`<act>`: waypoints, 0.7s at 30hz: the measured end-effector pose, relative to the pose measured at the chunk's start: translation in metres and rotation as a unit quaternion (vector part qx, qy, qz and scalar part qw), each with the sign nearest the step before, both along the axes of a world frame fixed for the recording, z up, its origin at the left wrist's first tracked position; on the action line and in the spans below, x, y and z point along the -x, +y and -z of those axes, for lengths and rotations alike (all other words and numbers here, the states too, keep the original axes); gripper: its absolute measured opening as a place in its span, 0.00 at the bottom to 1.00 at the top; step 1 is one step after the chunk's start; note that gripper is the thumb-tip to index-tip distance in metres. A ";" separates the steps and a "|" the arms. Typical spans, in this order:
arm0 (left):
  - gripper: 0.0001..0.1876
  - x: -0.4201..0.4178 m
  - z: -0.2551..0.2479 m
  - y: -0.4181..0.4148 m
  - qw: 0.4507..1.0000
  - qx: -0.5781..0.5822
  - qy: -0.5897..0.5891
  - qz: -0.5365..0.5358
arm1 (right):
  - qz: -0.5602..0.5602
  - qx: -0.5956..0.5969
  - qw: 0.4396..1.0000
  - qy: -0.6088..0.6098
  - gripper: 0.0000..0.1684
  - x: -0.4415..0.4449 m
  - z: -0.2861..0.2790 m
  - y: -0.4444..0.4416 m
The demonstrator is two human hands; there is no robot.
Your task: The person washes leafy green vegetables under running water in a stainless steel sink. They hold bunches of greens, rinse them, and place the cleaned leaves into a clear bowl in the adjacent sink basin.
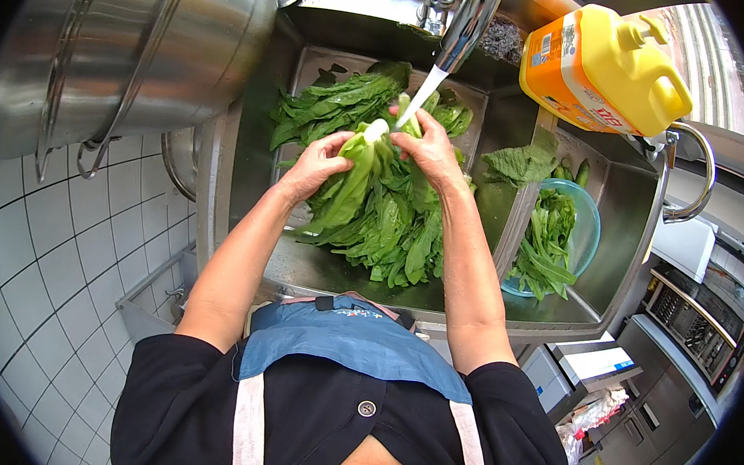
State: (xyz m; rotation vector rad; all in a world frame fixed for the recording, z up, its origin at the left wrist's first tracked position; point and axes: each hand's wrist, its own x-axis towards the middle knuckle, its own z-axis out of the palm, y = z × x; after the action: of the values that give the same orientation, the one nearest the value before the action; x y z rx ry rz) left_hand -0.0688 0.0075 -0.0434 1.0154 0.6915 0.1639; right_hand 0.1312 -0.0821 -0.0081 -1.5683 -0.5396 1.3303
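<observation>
My left hand [318, 166] grips a head of long-leaf lettuce [353, 175] near its pale cut base, the leaves hanging down toward me. Just to its right, my right hand [428, 146] has its fingers around a pale green leaf stalk [412, 123] beside that base. White running water [425, 92] falls from the chrome faucet [464, 36] between and onto the hands. Below them, more green leaves [404, 235] fill the middle of the steel sink basin [291, 259]. Another leafy bunch [336, 108] lies at the basin's back left.
Right of the divider [517, 218], a second basin holds a blue translucent bowl [587, 230] of leaves. One broad leaf [518, 164] drapes over the divider. A yellow detergent jug [611, 71] stands at the back right rim. A large steel pot [144, 50] is at the left.
</observation>
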 end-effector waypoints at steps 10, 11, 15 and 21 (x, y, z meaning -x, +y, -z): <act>0.43 -0.024 -0.048 0.009 0.974 -0.214 0.079 0.015 | -0.107 -0.104 0.967 -0.206 0.17 0.011 -0.029 0.021; 0.40 -0.027 -0.048 0.011 0.956 -0.261 0.133 0.015 | -0.124 -0.085 0.964 -0.220 0.17 0.009 -0.034 0.020; 0.28 -0.029 -0.066 0.026 0.935 -0.288 0.172 0.113 | -0.170 -0.055 0.950 -0.257 0.16 0.002 -0.049 0.018; 0.25 -0.034 -0.078 0.040 0.830 -0.452 0.230 0.230 | -0.295 0.015 0.944 -0.145 0.12 -0.023 -0.041 0.025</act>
State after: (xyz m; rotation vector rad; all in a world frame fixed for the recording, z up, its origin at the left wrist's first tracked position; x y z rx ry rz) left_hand -0.0346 0.0472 0.0350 2.1607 0.7896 -0.2179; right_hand 0.1543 -0.0573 0.0327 -1.7089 -1.2529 1.5461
